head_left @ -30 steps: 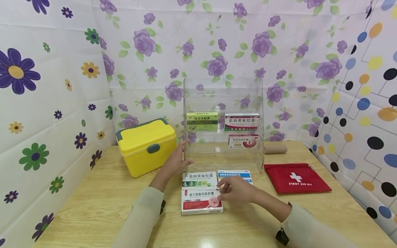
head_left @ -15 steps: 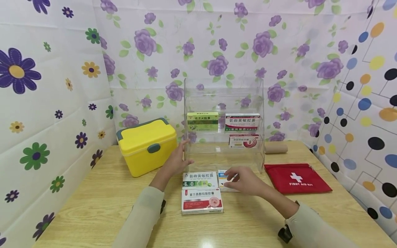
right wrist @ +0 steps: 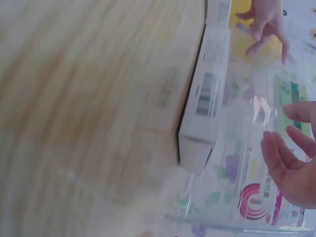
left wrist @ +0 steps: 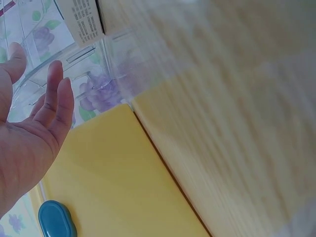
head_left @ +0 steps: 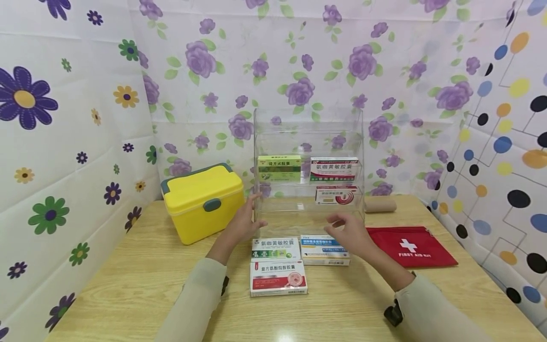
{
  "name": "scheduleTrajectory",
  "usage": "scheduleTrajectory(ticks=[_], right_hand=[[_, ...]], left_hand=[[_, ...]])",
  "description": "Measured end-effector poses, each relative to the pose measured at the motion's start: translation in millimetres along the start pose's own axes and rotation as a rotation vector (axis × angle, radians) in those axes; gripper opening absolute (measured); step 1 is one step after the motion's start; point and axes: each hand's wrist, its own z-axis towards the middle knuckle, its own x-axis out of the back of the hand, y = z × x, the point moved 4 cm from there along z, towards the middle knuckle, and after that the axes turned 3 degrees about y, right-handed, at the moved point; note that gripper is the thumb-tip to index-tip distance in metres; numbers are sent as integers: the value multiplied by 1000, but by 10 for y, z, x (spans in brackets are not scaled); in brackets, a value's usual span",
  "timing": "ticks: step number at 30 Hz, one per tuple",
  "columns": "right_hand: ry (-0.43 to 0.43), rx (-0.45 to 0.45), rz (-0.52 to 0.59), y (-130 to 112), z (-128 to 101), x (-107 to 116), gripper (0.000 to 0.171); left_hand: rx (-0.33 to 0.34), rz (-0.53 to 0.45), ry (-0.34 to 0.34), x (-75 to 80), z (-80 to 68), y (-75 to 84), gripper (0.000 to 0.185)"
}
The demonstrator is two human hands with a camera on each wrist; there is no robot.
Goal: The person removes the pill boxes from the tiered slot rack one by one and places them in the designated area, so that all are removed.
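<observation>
A clear acrylic rack [head_left: 307, 128] stands at the back of the table. It carries a green box [head_left: 279, 167], a white-and-red box [head_left: 334, 168] and, one shelf lower, a red-swirl box [head_left: 336, 194]. My left hand [head_left: 245, 219] rests flat against the rack's left side wall, fingers straight [left wrist: 54, 94]. My right hand [head_left: 347, 230] hovers open before the rack's lower front, just above a blue-and-white box [head_left: 320, 250] and holding nothing. A green-and-white box [head_left: 275, 248] and a red-and-white box [head_left: 278, 277] lie flat beside it. In the right wrist view the fingers [right wrist: 289, 160] are spread near the rack.
A yellow case [head_left: 201, 199] with a teal latch sits left of the rack, close to my left hand. A red first-aid pouch [head_left: 408, 246] lies to the right, and a cardboard roll [head_left: 379, 204] lies behind it. Patterned cloth walls enclose the wooden table [head_left: 128, 285].
My right hand has moved from the red-and-white box across the blue box and up to the right, toward the rack's front. The blue box now lies uncovered. My left hand has stayed put.
</observation>
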Motion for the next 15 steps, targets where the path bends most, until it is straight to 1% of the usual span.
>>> scheduleTrajectory(ticks=[5,8,11,15], right_hand=[[108,23,-10,60,98,85,21],[166,22,-20,83,146,130,21],[215,18,-24,99,183,172,21],[262,9,-19,118,230,223,24]], left_hand=[[-1,-4,0,4,6,-2,89],[-7,0,0,6,6,-4,89],[-13,5,-2,9,4,-1,89],[-4,17,-10,9,5,4,89]])
